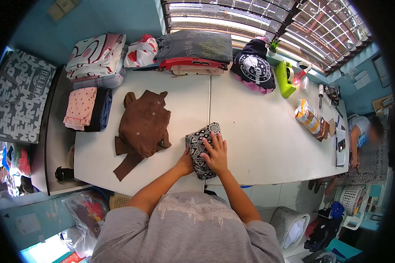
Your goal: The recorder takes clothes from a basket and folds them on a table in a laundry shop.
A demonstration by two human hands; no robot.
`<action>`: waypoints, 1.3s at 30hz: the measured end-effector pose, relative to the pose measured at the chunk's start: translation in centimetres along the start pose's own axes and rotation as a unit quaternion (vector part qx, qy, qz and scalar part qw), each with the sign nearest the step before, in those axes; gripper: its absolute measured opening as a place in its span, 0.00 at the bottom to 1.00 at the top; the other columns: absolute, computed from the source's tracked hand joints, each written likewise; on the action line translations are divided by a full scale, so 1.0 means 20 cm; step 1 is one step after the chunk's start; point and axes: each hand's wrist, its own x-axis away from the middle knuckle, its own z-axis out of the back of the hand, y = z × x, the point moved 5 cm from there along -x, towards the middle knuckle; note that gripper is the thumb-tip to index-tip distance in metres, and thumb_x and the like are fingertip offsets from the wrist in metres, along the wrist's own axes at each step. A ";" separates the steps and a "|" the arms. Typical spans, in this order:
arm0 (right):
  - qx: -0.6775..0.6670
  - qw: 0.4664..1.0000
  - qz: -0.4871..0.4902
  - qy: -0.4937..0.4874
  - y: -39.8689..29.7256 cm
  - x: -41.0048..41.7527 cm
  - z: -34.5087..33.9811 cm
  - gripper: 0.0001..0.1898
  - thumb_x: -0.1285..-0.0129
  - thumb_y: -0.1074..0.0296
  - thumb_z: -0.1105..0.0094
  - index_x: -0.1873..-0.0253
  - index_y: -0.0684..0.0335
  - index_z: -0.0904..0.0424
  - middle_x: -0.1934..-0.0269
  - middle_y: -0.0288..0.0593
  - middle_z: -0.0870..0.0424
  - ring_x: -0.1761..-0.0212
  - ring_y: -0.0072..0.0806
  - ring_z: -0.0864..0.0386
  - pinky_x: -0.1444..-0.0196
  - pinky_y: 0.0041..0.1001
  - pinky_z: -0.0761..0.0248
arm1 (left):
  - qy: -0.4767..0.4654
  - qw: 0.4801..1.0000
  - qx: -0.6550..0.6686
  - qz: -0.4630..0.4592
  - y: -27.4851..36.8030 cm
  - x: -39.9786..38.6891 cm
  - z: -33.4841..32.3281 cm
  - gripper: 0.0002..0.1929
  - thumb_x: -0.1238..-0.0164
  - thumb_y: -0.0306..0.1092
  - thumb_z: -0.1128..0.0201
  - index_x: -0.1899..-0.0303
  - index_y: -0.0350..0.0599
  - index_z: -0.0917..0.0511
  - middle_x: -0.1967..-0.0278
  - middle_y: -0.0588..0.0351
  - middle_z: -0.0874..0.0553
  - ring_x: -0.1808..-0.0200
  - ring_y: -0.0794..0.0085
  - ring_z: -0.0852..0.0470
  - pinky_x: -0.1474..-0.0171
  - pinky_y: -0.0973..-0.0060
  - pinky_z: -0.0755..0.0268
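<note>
A folded black-and-white patterned cloth (200, 164) lies on the white table (250, 148) close in front of me. My left hand (186, 162) is at its left edge, the fingertips partly hidden by the cloth. Spread flat on top of it is my right hand (216, 153), fingers apart. To the left rests a crumpled brown buttoned garment (144, 123), one strip of it trailing towards the table's front edge.
Folded clothes (194, 46) and blankets (95, 56) are stacked along the back. A green tape dispenser (284, 79), a lint roller (321, 95) and a printed package (312, 120) stand or lie at right. Another person (357, 131) is beyond the right end.
</note>
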 end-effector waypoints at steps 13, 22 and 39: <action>0.151 0.983 0.021 -0.098 0.08 0.07 -0.23 0.36 0.44 0.33 0.53 0.32 0.41 0.41 0.29 0.46 0.52 0.28 0.52 0.56 0.36 0.60 0.61 | 0.214 0.600 0.587 0.500 -0.04 0.13 -0.14 0.27 0.50 0.33 0.34 0.48 0.32 0.34 0.54 0.51 0.24 0.54 0.69 0.24 0.52 0.73 0.31; 0.148 0.985 0.018 -0.085 0.12 0.11 -0.24 0.36 0.45 0.40 0.48 0.32 0.41 0.42 0.29 0.46 0.50 0.28 0.50 0.54 0.35 0.58 0.60 | 0.106 0.537 0.662 0.512 -0.01 0.02 -0.14 0.18 0.55 0.38 0.31 0.64 0.36 0.21 0.61 0.50 0.18 0.61 0.67 0.22 0.56 0.72 0.30; 0.018 0.994 -0.018 -0.110 -0.05 0.30 -0.26 0.38 0.41 0.34 0.58 0.30 0.49 0.44 0.28 0.49 0.55 0.27 0.52 0.59 0.33 0.56 0.65 | 0.125 0.422 0.816 0.374 0.14 0.26 0.00 0.27 0.46 0.42 0.34 0.45 0.42 0.31 0.51 0.56 0.22 0.51 0.71 0.24 0.48 0.70 0.30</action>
